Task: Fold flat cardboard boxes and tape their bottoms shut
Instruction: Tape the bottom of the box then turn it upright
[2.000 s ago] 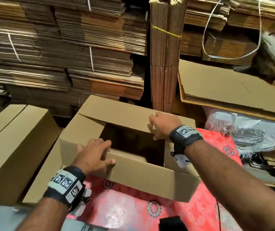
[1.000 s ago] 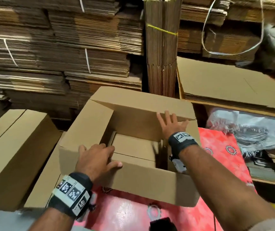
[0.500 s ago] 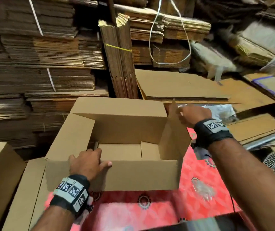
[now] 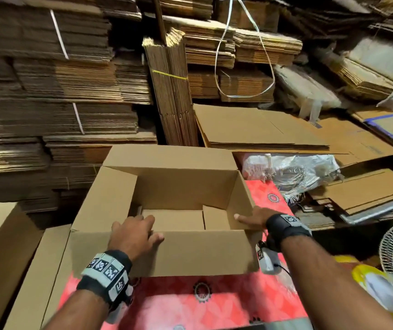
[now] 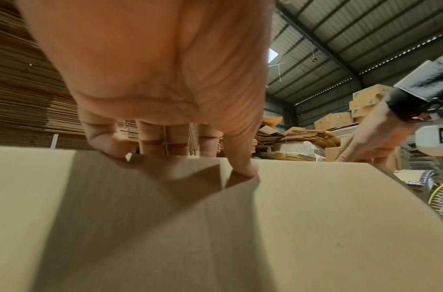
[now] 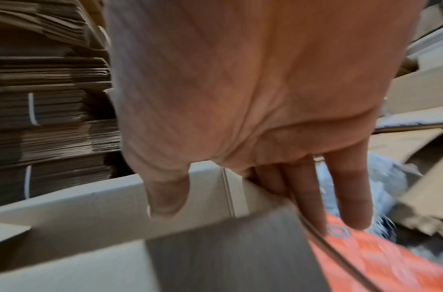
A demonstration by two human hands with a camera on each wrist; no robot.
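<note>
1. The head view looks forward and down from above onto the open cardboard box and both forearms, with stacks of flat cardboard behind.
2. The left wrist view sits very near the box's front wall, looking along the left hand (the roof is seen too).
3. The right wrist view is very close to the right hand, at the box's right edge.
4. All three share the box.
</note>
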